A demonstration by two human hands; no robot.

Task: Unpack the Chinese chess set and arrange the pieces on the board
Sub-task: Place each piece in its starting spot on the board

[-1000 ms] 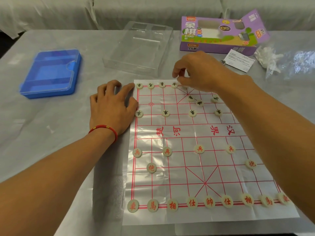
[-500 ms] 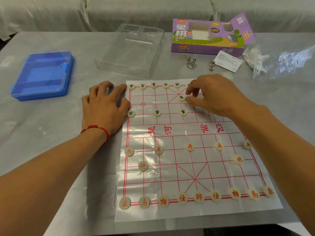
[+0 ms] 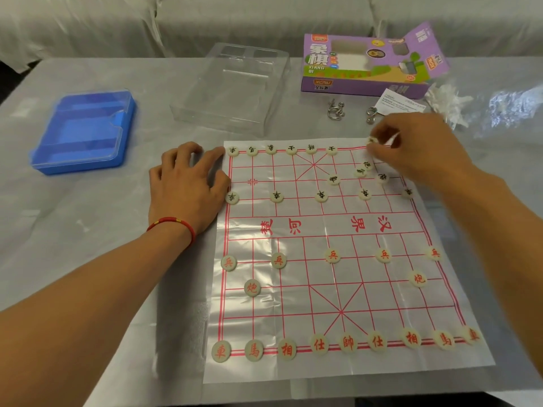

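A thin plastic chess board (image 3: 338, 230) with a red grid lies on the table. Red-lettered pieces stand in order along the near rows, such as the middle piece (image 3: 348, 342). Black-lettered pieces fill the left part of the far row (image 3: 291, 149); several more lie loose at the far right (image 3: 360, 171). My right hand (image 3: 411, 142) pinches a black-lettered piece (image 3: 370, 140) over the far right edge of the board. My left hand (image 3: 188, 183) rests flat on the table, fingertips touching the board's far left corner.
A blue plastic case (image 3: 85, 130) sits at the left. A clear plastic tray (image 3: 232, 89) lies behind the board. The purple game box (image 3: 367, 66), a paper slip (image 3: 401, 102), two metal ring puzzles (image 3: 335, 110) and crumpled plastic wrap (image 3: 446, 101) are at the far right.
My right hand has moved right from the middle of the far rows to the far right edge, now pinching a piece. My left hand has stayed in place.
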